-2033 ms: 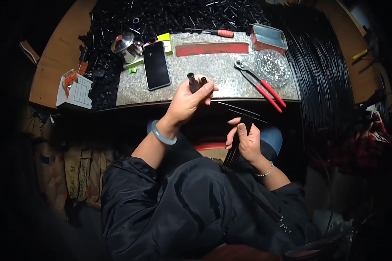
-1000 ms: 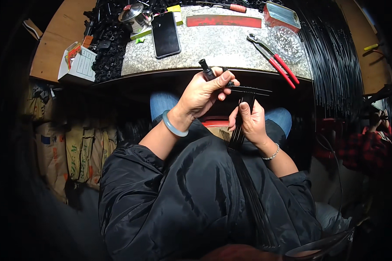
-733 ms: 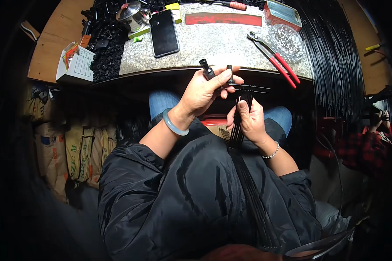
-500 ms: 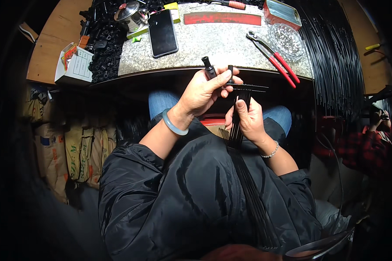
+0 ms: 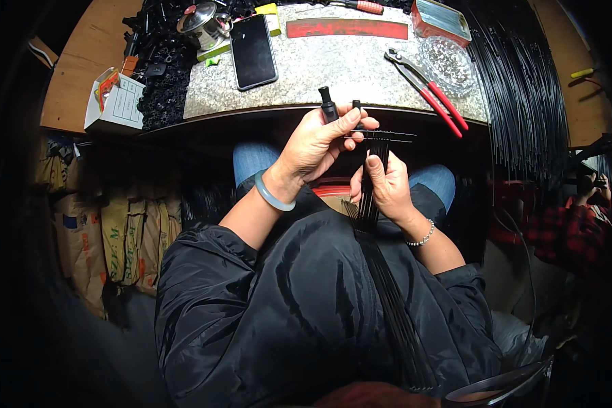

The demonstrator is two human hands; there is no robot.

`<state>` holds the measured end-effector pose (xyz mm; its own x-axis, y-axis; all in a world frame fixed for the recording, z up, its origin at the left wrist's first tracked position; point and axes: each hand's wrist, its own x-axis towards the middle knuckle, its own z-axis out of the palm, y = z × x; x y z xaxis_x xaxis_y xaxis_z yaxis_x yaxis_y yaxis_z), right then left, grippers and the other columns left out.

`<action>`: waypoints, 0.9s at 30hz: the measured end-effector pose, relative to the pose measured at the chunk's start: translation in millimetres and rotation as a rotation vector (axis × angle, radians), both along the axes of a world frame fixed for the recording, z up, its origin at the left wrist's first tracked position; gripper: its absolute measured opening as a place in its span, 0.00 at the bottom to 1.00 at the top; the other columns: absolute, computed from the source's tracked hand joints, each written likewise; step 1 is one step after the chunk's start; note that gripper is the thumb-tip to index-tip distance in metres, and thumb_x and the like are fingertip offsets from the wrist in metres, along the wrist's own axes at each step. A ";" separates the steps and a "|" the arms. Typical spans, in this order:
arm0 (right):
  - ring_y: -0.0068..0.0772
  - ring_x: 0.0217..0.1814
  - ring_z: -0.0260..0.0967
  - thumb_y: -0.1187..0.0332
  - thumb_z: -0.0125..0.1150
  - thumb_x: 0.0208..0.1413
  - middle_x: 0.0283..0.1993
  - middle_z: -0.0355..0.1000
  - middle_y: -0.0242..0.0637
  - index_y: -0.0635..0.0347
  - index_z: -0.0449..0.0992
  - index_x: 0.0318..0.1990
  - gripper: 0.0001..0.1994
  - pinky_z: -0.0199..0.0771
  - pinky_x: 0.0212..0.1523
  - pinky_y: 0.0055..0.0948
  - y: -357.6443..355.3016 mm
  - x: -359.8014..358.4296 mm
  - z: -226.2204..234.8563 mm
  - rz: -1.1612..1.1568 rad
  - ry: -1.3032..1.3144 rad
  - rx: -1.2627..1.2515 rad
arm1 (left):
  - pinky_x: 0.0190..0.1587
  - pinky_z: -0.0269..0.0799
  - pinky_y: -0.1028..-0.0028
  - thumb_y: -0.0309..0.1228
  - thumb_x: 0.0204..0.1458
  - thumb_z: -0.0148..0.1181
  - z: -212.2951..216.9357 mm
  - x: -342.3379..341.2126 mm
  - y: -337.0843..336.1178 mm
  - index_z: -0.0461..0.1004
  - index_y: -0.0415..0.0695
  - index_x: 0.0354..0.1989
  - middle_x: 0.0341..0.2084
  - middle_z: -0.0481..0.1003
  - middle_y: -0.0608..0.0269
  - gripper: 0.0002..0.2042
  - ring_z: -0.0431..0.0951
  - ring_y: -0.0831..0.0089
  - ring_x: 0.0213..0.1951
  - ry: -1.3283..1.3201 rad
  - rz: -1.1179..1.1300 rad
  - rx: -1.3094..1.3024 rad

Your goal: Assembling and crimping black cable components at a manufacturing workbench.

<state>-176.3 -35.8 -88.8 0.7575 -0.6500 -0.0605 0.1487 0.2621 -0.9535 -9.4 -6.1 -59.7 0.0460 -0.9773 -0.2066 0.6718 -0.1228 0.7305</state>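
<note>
My left hand (image 5: 304,149) is closed, thumb against fingers. A black tubular plastic piece (image 5: 328,105) sticks up from it, and the end of a second dark piece (image 5: 356,105) shows by the fingertips. Two thin dark rods (image 5: 402,137) reach out to the right from this grip. Just below and to the right, my right hand (image 5: 391,189) is wrapped round a bundle of thin black wires (image 5: 368,204). The bundle's upper ends meet the rods near my left fingertips; its lower lengths trail down over my dark jacket. Exactly how rods and wires join is too small to tell.
On the table (image 5: 347,68) lie red-handled pliers (image 5: 428,92), a phone (image 5: 254,53), a red strip (image 5: 347,28) and a glass dish (image 5: 449,66). Black parts (image 5: 163,95) are heaped left; many black wires (image 5: 523,102) hang right. Another person's plaid sleeve (image 5: 557,228) shows at far right.
The tubular piece in my left hand has shifted slightly right, and the left fingers have moved a little. My right hand keeps its hold on the wires, almost still.
</note>
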 end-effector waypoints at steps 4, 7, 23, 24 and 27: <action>0.24 0.16 0.67 0.52 0.45 0.61 0.19 0.69 0.39 0.63 0.62 0.43 0.20 0.68 0.18 0.18 -1.4 0.5 -1.3 0.001 -0.009 0.007 | 0.29 0.68 0.84 0.34 0.55 0.56 1.6 -2.5 -0.6 0.71 0.36 0.41 0.34 0.73 0.59 0.13 0.71 0.83 0.28 -0.014 0.035 0.000; 0.24 0.16 0.66 0.52 0.45 0.61 0.18 0.69 0.39 0.63 0.62 0.43 0.20 0.68 0.18 0.18 -2.4 0.4 -0.2 0.002 0.003 -0.004 | 0.29 0.68 0.85 0.33 0.55 0.57 -1.1 -1.7 -1.2 0.73 0.35 0.40 0.32 0.75 0.61 0.12 0.71 0.83 0.27 -0.002 0.045 -0.013; 0.23 0.15 0.66 0.52 0.46 0.61 0.18 0.69 0.38 0.63 0.64 0.45 0.20 0.68 0.18 0.18 -4.5 0.2 -0.2 0.005 0.013 0.027 | 0.28 0.67 0.85 0.30 0.53 0.59 -11.0 -7.7 1.8 0.73 0.33 0.43 0.34 0.76 0.57 0.14 0.70 0.83 0.25 -0.147 0.063 -0.095; 0.23 0.15 0.66 0.52 0.46 0.61 0.18 0.69 0.38 0.63 0.64 0.45 0.20 0.68 0.18 0.18 -5.5 0.4 -0.2 0.014 0.028 0.031 | 0.28 0.68 0.85 0.30 0.53 0.59 -12.1 -7.7 2.2 0.73 0.33 0.43 0.35 0.76 0.55 0.14 0.70 0.83 0.26 -0.167 0.068 -0.095; 0.23 0.15 0.66 0.53 0.46 0.61 0.18 0.68 0.38 0.63 0.64 0.46 0.20 0.68 0.18 0.18 -5.0 0.9 1.6 0.026 0.029 0.031 | 0.34 0.71 0.84 0.32 0.55 0.56 -13.0 -7.6 5.8 0.70 0.33 0.48 0.39 0.76 0.53 0.17 0.73 0.82 0.29 -0.146 0.060 -0.148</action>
<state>-175.4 -40.8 -87.2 0.7715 -0.6279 -0.1024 0.1140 0.2948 -0.9487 -17.0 -0.3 -72.7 0.1238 -0.9911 -0.0479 0.5603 0.0300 0.8277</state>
